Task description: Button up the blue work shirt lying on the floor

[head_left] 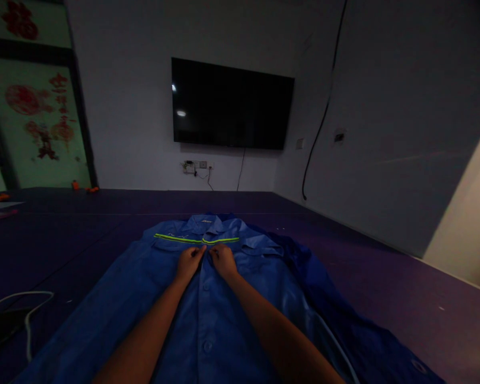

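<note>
A blue collared cloth shirt (214, 320) lies spread on the purple floor (384, 288), collar away — likely so its front sits straight within reach. The left hand (190, 261) and right hand (223, 260) both seem to pinch the front edges, just below a yellow-green stripe (180, 238) — round buttons (207, 346) run below.

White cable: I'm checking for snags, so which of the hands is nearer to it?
Left. The left hand is at the blue shirt, ahead and right of the white cable; the right hand is there too, farther right.
</note>
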{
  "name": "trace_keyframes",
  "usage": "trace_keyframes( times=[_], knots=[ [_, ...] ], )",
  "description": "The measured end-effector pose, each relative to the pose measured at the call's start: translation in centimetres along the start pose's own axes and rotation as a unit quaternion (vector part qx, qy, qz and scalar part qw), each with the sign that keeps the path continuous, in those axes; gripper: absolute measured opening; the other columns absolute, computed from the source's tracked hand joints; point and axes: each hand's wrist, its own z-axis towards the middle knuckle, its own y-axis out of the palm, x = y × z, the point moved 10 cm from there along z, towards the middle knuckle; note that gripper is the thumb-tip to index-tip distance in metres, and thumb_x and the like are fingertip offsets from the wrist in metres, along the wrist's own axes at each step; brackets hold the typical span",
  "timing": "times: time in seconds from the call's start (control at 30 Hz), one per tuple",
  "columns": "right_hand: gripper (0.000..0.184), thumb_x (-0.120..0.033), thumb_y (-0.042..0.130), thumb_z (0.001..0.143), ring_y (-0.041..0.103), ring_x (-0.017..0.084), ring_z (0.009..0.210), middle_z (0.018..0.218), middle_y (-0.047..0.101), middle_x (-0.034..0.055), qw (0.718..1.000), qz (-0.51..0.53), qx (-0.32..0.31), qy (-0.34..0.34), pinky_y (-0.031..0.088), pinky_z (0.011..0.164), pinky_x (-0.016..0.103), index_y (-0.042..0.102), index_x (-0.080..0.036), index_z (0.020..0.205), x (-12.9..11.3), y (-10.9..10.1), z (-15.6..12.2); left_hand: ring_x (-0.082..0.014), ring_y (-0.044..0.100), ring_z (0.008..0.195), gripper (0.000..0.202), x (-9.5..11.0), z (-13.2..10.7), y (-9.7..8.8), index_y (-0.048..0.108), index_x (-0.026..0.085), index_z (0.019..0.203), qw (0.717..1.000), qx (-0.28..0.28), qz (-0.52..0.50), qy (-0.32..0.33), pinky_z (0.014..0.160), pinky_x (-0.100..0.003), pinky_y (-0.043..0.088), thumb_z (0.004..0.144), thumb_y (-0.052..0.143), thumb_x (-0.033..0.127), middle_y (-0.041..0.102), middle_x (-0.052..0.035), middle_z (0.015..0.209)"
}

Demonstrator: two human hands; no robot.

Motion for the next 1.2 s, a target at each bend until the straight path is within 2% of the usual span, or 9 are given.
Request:
trace_keyframes(
  times=[0.2, 0.33, 0.5, 0.6, 0.73, 0.83, 1.0, 1.2],
  knots=[
    [0.018, -0.018, 0.048, 0.081, 0.058, 0.017, 0.085, 0.088, 0.066, 0.0073, 1.000, 0.001, -0.005, 0.006, 0.040, 0.077, 0.023, 0.066, -0.016, 0.082, 0.1, 0.1, 0.0, -0.0163, 0.054, 0.060, 0.027, 0.4, 0.0, 0.4, 0.060, 0.016, 0.056, 1.000, -0.021, 0.014, 0.018, 0.058, -0.024, 0.037, 0.068, 0.052, 0.039, 0.061, -0.0029, 0.059],
    [0.021, -0.021, 0.044, 0.084, 0.058, 0.016, 0.084, 0.088, 0.065, 0.0073, 1.000, 0.001, 0.028, 0.004, 0.040, 0.075, 0.022, 0.064, -0.016, 0.084, -0.1, -0.9, -0.2, -0.0140, 0.050, 0.055, 0.035, 0.2, 0.0, 0.3, 0.057, 0.016, 0.053, 1.000, -0.009, 0.006, 0.014, 0.053, -0.022, 0.034, 0.067, 0.052, 0.048, 0.055, -0.0004, 0.051],
    [0.026, -0.024, 0.036, 0.088, 0.057, 0.015, 0.083, 0.090, 0.064, 0.0072, 0.997, 0.006, 0.072, -0.001, 0.040, 0.075, 0.023, 0.061, -0.016, 0.090, -1.2, -2.5, -1.9, -0.0113, 0.044, 0.049, 0.046, -0.2, -1.1, -0.4, 0.049, 0.017, 0.046, 0.998, 0.006, -0.039, -0.039, 0.047, -0.020, 0.030, 0.063, 0.052, 0.060, 0.043, 0.0029, 0.041],
    [0.026, -0.025, 0.037, 0.087, 0.057, 0.014, 0.081, 0.087, 0.064, 0.0063, 0.999, -0.012, 0.033, -0.022, 0.040, 0.073, 0.022, 0.062, -0.017, 0.089, -2.6, -2.4, -3.7, -0.0121, 0.046, 0.051, 0.046, 0.5, -2.6, -0.6, 0.054, 0.016, 0.052, 0.998, -0.014, -0.050, -0.044, 0.048, -0.021, 0.032, 0.061, 0.054, 0.060, 0.047, 0.0018, 0.045],
    [0.023, -0.025, 0.040, 0.085, 0.058, 0.014, 0.077, 0.084, 0.064, 0.0045, 0.993, -0.055, -0.071, -0.070, 0.040, 0.068, 0.021, 0.063, -0.019, 0.086, -4.4, -1.5, -6.9, -0.0142, 0.052, 0.058, 0.040, 1.5, -5.0, -0.8, 0.062, 0.014, 0.064, 0.998, -0.052, -0.026, -0.022, 0.053, -0.022, 0.036, 0.060, 0.059, 0.053, 0.058, -0.0024, 0.058],
    [0.021, -0.023, 0.043, 0.083, 0.059, 0.014, 0.081, 0.087, 0.065, 0.0033, 0.986, -0.065, -0.125, -0.090, 0.040, 0.070, 0.021, 0.063, -0.020, 0.087, -4.9, -1.4, -9.1, -0.0151, 0.053, 0.060, 0.034, 1.8, -6.3, -1.4, 0.063, 0.015, 0.059, 0.999, -0.046, 0.024, -0.012, 0.057, -0.024, 0.038, 0.059, 0.061, 0.049, 0.059, -0.0036, 0.061],
    [0.021, -0.022, 0.045, 0.081, 0.059, 0.013, 0.085, 0.092, 0.065, 0.0014, 0.984, -0.059, -0.147, -0.076, 0.040, 0.074, 0.020, 0.063, -0.023, 0.092, -4.6, -1.8, -10.2, -0.0143, 0.050, 0.058, 0.031, 1.9, -7.0, -1.9, 0.058, 0.016, 0.052, 0.998, -0.024, 0.049, -0.016, 0.057, -0.024, 0.037, 0.056, 0.064, 0.046, 0.054, -0.0016, 0.057],
    [0.023, -0.025, 0.047, 0.080, 0.058, 0.016, 0.090, 0.097, 0.064, 0.0037, 0.978, -0.089, -0.179, -0.067, 0.040, 0.075, 0.022, 0.062, -0.024, 0.097, -4.9, -1.4, -10.1, -0.0110, 0.044, 0.053, 0.035, 3.1, -7.4, -0.6, 0.047, 0.017, 0.041, 0.994, -0.084, 0.069, 0.014, 0.053, -0.022, 0.031, 0.061, 0.061, 0.042, 0.045, 0.0013, 0.050]
  ],
)
